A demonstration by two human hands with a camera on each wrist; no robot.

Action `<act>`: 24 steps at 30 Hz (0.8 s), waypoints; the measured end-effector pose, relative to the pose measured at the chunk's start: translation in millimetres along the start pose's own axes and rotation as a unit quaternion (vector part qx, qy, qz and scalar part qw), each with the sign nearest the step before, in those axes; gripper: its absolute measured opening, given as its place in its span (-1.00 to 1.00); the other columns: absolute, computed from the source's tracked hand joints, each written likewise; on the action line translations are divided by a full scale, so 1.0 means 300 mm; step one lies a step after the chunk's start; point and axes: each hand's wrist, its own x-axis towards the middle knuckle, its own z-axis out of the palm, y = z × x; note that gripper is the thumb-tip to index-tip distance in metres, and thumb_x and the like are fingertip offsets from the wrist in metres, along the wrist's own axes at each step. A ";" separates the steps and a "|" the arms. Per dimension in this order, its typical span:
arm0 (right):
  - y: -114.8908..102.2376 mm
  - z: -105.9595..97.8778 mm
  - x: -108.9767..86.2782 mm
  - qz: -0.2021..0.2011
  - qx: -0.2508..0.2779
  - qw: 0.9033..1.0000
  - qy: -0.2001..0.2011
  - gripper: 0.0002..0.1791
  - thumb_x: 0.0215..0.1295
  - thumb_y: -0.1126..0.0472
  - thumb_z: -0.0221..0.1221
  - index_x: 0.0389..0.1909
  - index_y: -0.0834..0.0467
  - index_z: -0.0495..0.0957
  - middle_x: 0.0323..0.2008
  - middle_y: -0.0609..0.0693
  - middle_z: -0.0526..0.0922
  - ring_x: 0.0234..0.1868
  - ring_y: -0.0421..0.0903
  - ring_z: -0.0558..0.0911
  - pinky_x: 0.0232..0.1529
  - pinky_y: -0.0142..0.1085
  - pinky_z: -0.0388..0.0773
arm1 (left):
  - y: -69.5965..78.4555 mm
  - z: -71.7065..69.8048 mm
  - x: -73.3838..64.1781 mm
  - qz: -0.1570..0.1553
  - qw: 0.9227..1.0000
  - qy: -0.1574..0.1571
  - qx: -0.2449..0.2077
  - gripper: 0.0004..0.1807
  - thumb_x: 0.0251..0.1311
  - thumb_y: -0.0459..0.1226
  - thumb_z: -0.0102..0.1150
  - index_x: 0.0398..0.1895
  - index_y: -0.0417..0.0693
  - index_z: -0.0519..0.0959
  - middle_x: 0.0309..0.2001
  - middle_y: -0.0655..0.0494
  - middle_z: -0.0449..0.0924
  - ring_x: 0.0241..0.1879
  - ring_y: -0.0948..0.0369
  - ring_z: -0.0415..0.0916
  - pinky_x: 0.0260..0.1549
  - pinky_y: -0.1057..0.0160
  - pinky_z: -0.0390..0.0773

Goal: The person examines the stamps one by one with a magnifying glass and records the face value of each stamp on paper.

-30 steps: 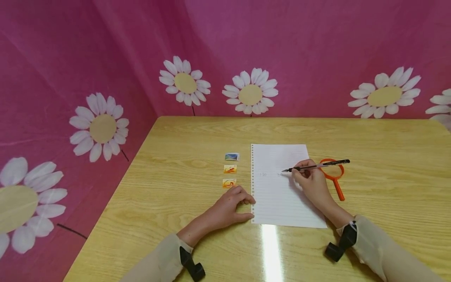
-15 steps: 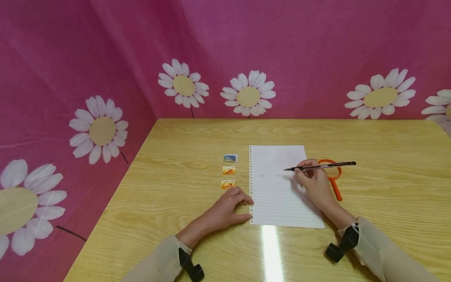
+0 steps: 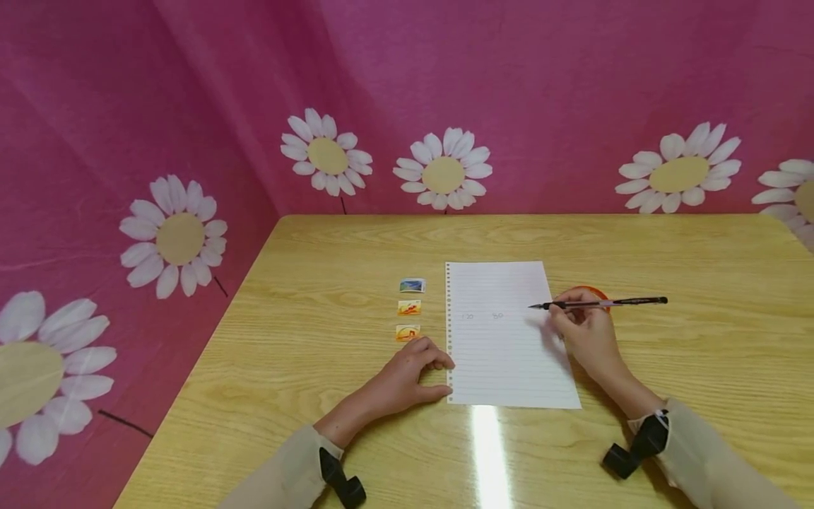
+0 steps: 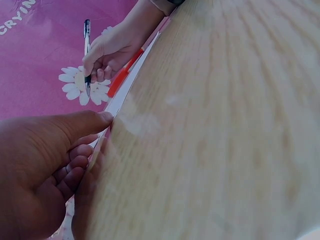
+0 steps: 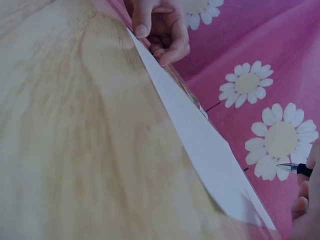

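Note:
My right hand (image 3: 590, 334) pinches a black pen (image 3: 626, 301) near its tip, held over the right edge of a lined white sheet of paper (image 3: 502, 367). In the right wrist view the pen's metal tip (image 5: 286, 165) points away from the fingers, raised off the page. Two handwritten numbers, 120 and 80, stand on the sheet's left half. My left hand (image 3: 407, 378) rests at the punched left edge, thumb and fingertips touching the paper, fingers loosely bent. Three small picture stamps lie in a column left of the sheet: a blue one (image 3: 413, 285) and two yellow ones (image 3: 409, 308).
An orange magnifying glass (image 3: 594, 291) lies right of the sheet, mostly hidden behind my right hand; its handle (image 4: 118, 83) shows in the left wrist view. The wooden table (image 3: 699, 339) meets a pink flowered cloth (image 3: 547, 106) at its back and left.
My right hand has lifted the pen from the number 80 and moved right, covering more of the magnifying glass. My left hand has stayed at the paper's edge.

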 end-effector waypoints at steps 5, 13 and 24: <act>-0.002 -0.036 -0.012 -0.002 -0.012 1.000 0.021 -0.89 0.31 0.38 0.17 -0.26 0.12 0.46 -0.42 -0.36 0.46 -0.51 -0.42 0.37 -0.52 -0.55 0.33 | 0.001 0.001 0.001 -0.002 1.000 0.001 0.000 -0.69 0.18 -0.16 0.34 -0.04 0.00 0.60 -0.15 0.14 0.46 -0.12 0.28 0.35 -0.04 0.34 0.41; 0.015 -0.108 -0.027 0.006 -0.028 0.998 0.050 -0.86 0.33 0.34 0.16 -0.26 0.03 0.46 -0.37 -0.36 0.46 -0.47 -0.41 0.38 -0.47 -0.59 0.34 | 0.000 0.003 0.002 0.004 1.000 0.003 -0.002 -0.70 0.18 -0.16 0.35 -0.05 0.00 0.60 -0.15 0.14 0.46 -0.13 0.28 0.36 -0.05 0.34 0.42; 0.048 -0.216 -0.034 0.013 -0.034 0.996 0.082 -0.80 0.33 0.35 0.16 -0.26 -0.06 0.46 -0.40 -0.37 0.49 -0.50 -0.44 0.43 -0.50 -0.62 0.37 | 0.003 0.001 -0.002 0.006 1.000 0.006 -0.005 -0.71 0.19 -0.16 0.34 -0.05 -0.01 0.60 -0.16 0.12 0.46 -0.15 0.25 0.36 -0.07 0.33 0.42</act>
